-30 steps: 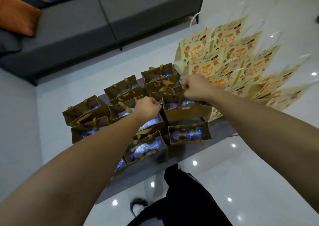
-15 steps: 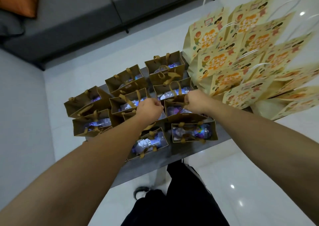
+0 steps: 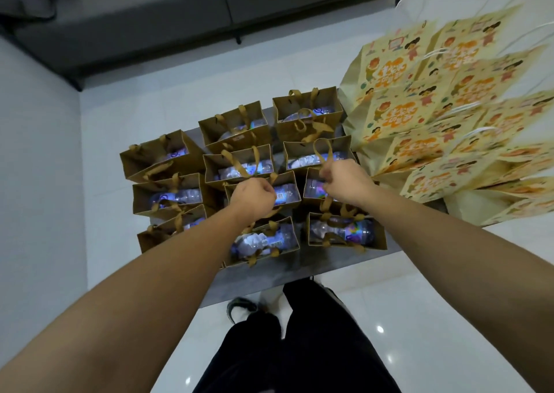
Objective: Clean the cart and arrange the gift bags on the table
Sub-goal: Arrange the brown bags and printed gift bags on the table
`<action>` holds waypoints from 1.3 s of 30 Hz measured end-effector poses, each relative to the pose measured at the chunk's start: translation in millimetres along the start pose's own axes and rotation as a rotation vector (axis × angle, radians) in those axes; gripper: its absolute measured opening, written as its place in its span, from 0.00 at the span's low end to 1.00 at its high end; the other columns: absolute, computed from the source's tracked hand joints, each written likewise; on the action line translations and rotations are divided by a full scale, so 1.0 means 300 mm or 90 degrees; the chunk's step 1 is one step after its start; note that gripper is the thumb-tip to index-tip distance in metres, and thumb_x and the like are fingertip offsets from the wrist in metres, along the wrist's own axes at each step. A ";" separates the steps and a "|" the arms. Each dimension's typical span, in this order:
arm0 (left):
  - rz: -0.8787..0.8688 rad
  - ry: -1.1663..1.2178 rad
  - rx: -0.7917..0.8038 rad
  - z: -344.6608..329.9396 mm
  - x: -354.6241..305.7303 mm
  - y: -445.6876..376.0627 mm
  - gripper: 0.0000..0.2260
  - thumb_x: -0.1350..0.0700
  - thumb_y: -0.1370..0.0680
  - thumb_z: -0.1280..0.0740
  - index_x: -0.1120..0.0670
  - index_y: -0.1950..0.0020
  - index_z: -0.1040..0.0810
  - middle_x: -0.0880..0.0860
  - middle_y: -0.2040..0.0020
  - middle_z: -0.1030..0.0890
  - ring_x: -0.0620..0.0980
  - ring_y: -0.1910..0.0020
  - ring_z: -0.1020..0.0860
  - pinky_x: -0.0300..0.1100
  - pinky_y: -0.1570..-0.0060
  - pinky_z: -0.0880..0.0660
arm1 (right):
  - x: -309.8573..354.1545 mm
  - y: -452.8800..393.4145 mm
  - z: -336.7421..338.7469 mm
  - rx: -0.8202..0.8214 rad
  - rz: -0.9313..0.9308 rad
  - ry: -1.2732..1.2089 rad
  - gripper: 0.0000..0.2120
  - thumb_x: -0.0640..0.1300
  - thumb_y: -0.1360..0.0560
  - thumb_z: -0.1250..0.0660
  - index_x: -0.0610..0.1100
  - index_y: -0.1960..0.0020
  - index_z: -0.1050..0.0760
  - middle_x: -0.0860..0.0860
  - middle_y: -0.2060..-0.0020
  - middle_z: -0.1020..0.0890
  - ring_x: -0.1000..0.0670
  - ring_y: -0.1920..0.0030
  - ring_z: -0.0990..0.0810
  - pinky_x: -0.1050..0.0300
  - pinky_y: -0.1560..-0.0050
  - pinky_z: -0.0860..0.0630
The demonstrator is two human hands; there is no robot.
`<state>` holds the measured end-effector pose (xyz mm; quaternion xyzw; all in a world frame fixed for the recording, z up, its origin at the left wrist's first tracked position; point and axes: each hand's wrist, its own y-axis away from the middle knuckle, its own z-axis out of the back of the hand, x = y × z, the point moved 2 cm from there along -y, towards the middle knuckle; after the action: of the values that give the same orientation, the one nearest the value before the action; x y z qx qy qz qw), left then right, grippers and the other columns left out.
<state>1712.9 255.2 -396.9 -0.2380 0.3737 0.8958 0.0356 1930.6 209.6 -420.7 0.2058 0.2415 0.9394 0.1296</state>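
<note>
Several small brown gift bags with ribbon handles stand in rows on a grey table (image 3: 299, 268); each holds a water bottle. My left hand (image 3: 253, 196) grips the ribbon handles of a brown bag in the middle column (image 3: 289, 194). My right hand (image 3: 344, 181) grips the ribbon handles of the brown bag beside it (image 3: 313, 187) in the right column. Both bags stand on the table among the others. To the right, several yellow cartoon-print gift bags (image 3: 419, 113) with white cord handles stand in overlapping rows.
A grey sofa (image 3: 150, 24) runs along the back, across a glossy white tiled floor (image 3: 419, 317). A grey wall (image 3: 36, 182) is on the left. My dark trouser legs (image 3: 299, 347) stand at the table's near edge.
Both hands have come down and nearer with their bags, which have settled into the rows on the table. The view has tilted down, so the sofa sits higher in frame.
</note>
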 end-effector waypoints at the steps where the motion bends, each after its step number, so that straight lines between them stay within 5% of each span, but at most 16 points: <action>1: 0.004 0.011 0.004 0.003 0.032 0.007 0.06 0.57 0.19 0.36 0.51 0.45 0.20 0.52 0.45 0.20 0.52 0.45 0.22 0.50 0.43 0.21 | 0.018 0.003 -0.030 0.006 0.005 -0.007 0.13 0.42 0.24 0.32 0.50 0.40 0.19 0.49 0.44 0.17 0.45 0.43 0.20 0.51 0.44 0.21; 7: 0.064 0.007 0.005 0.005 0.244 0.067 0.07 0.57 0.19 0.36 0.54 0.48 0.18 0.54 0.50 0.18 0.53 0.50 0.21 0.51 0.45 0.21 | 0.159 0.027 -0.220 0.075 0.059 0.006 0.08 0.46 0.24 0.31 0.53 0.45 0.20 0.49 0.50 0.18 0.45 0.48 0.20 0.54 0.54 0.24; 11: 0.089 0.033 -0.010 0.031 0.347 0.089 0.06 0.58 0.18 0.36 0.53 0.48 0.19 0.53 0.52 0.20 0.47 0.56 0.23 0.47 0.49 0.22 | 0.243 0.036 -0.290 0.100 0.078 0.011 0.10 0.44 0.23 0.31 0.51 0.42 0.20 0.49 0.51 0.18 0.47 0.50 0.20 0.50 0.51 0.20; 17: 0.107 0.043 -0.026 0.043 0.440 0.108 0.05 0.57 0.19 0.35 0.49 0.49 0.20 0.49 0.54 0.20 0.50 0.50 0.22 0.48 0.44 0.22 | 0.315 0.043 -0.363 0.115 0.090 0.024 0.09 0.44 0.23 0.32 0.51 0.44 0.19 0.50 0.52 0.18 0.47 0.50 0.20 0.49 0.49 0.19; 25: 0.084 0.096 -0.092 0.131 0.388 0.034 0.06 0.57 0.18 0.35 0.50 0.44 0.21 0.50 0.50 0.21 0.49 0.49 0.22 0.45 0.50 0.23 | 0.387 -0.206 -0.157 0.006 0.086 0.017 0.14 0.43 0.22 0.31 0.51 0.38 0.22 0.49 0.47 0.19 0.47 0.48 0.20 0.49 0.48 0.19; 31: 0.087 0.125 -0.118 0.202 0.297 -0.141 0.06 0.55 0.17 0.36 0.49 0.42 0.21 0.51 0.46 0.20 0.50 0.46 0.22 0.46 0.45 0.23 | 0.408 -0.475 -0.045 -0.027 0.166 0.097 0.18 0.39 0.23 0.32 0.48 0.34 0.23 0.44 0.43 0.19 0.42 0.41 0.23 0.49 0.45 0.23; 35: 0.113 0.120 -0.126 0.227 0.279 -0.279 0.07 0.53 0.18 0.35 0.48 0.40 0.22 0.50 0.45 0.21 0.47 0.49 0.23 0.40 0.56 0.26 | 0.430 -0.627 -0.049 -0.041 0.206 0.154 0.15 0.34 0.28 0.31 0.46 0.44 0.21 0.44 0.49 0.20 0.42 0.45 0.23 0.50 0.50 0.23; 39: 0.132 0.160 -0.140 0.222 0.290 -0.373 0.10 0.53 0.18 0.35 0.48 0.37 0.22 0.49 0.43 0.21 0.45 0.48 0.24 0.35 0.60 0.30 | 0.432 -0.740 -0.106 -0.031 0.322 0.255 0.30 0.32 0.32 0.27 0.44 0.32 0.27 0.44 0.30 0.27 0.41 0.34 0.28 0.47 0.37 0.27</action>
<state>1636.4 371.3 -469.0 -0.3104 0.2975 0.8934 -0.1302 1833.9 429.8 -516.7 0.0675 0.1806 0.9692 -0.1532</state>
